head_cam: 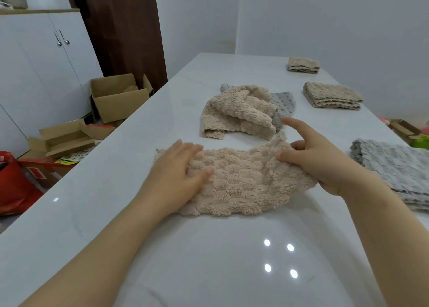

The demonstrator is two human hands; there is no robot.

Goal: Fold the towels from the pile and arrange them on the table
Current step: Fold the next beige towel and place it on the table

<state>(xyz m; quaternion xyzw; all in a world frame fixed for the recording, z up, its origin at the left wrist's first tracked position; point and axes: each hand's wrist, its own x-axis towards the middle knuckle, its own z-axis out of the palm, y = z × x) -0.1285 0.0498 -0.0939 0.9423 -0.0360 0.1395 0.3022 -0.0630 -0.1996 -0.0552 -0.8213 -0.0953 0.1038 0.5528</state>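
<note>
Beige and fluffy, the towel (236, 181) lies on the white bench (209, 260) near me. My left hand (178, 167) presses flat on it, fingers spread. My right hand (318, 158) pinches its right edge. The pile (239, 111) sits just behind.

The towel (236, 181) lies before the pile (241, 111), with folded stacks (332, 95) at right behind.

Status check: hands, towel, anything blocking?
Left hand flat on beige towel. Right hand pinching its right edge. Unfolded pile just beyond; nothing blocking.
</note>
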